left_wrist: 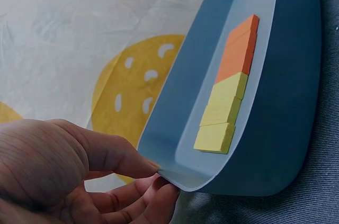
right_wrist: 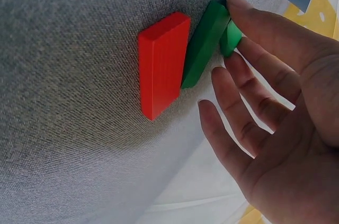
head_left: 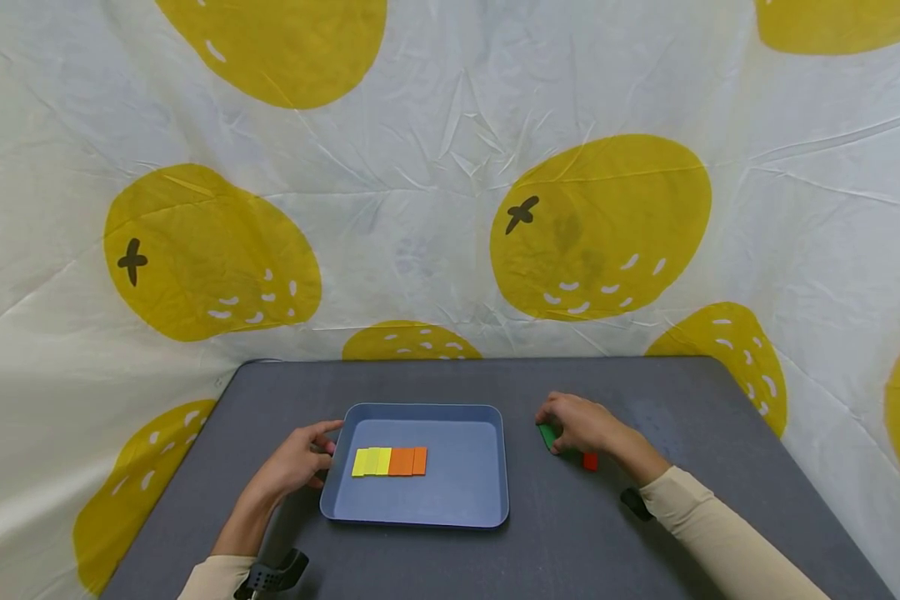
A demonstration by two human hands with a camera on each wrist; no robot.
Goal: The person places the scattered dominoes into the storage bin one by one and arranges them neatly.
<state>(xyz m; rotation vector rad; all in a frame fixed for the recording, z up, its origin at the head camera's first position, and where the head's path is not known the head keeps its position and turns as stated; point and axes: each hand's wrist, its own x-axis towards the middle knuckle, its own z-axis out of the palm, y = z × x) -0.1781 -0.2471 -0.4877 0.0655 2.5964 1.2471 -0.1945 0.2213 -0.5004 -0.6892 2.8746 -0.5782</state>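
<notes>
At the left end of a shallow blue tray (head_left: 457,504), my left hand (head_left: 288,462) pinches the rim between thumb (left_wrist: 127,158) and fingers. Yellow blocks (head_left: 371,462) and orange blocks (head_left: 407,462) lie flat in the tray, joined in one row. To the right of the tray, my right hand (head_left: 581,421) has its thumb and index finger around a green block (right_wrist: 231,38); the other fingers are spread loosely. Another green block (right_wrist: 204,46) leans beside it, close to the thumb tip. A red block (right_wrist: 164,65) lies just next to the green ones, partly behind the hand in the head view.
The dark grey table (head_left: 555,542) carries the tray and the blocks. Behind it hangs a white cloth (head_left: 412,242) with large yellow fruit prints, meeting the table's back edge. Dark wrist cameras (head_left: 273,575) sit at both sleeves.
</notes>
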